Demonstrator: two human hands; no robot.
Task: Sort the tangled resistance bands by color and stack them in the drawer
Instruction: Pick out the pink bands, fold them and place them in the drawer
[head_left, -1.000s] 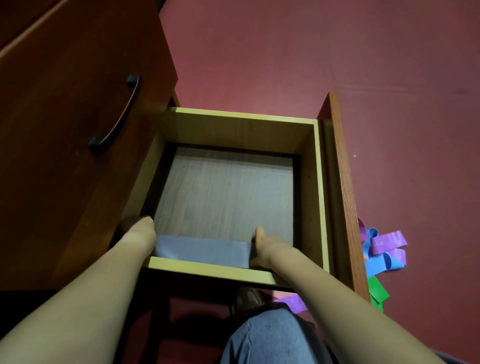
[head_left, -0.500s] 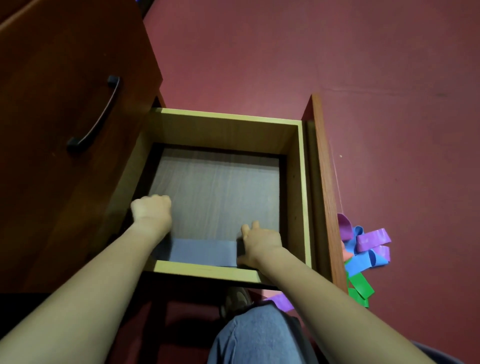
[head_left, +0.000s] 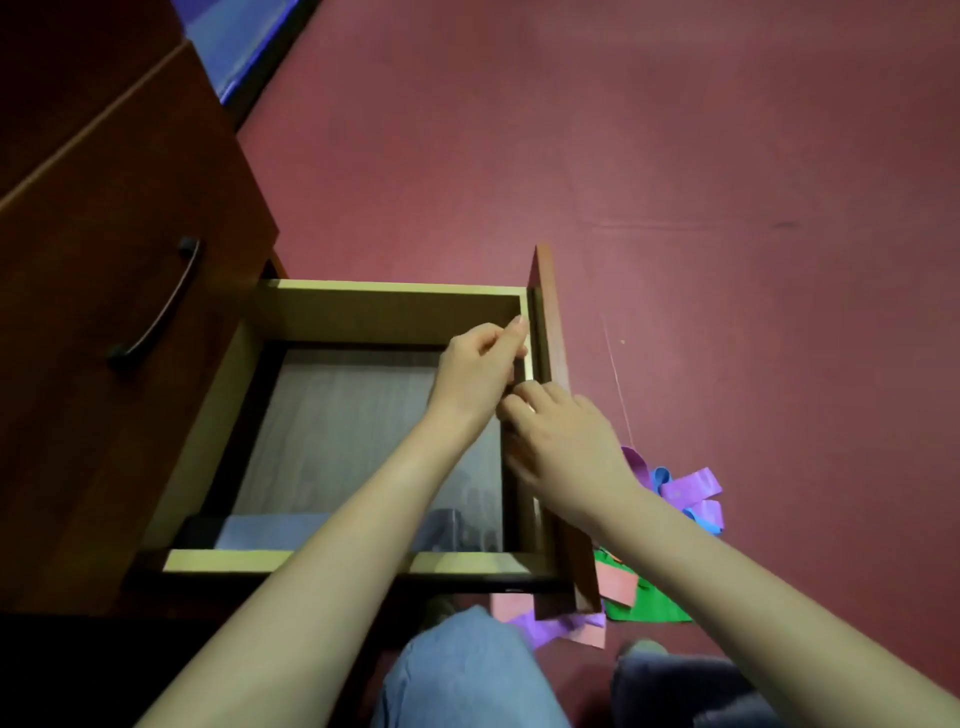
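Can't tell if left grip (head_left: 480, 358) or right grip (head_left: 563, 441) pinch anything, tbh; I'd tease one colour free from the tangled bands (head_left: 691, 486) just beyond right grip.

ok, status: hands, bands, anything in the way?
Left hand and right hand at the drawer rim, fingers curled, grip unclear. One grey band flat inside. Coloured bands on the floor beside it. Nothing in the way.
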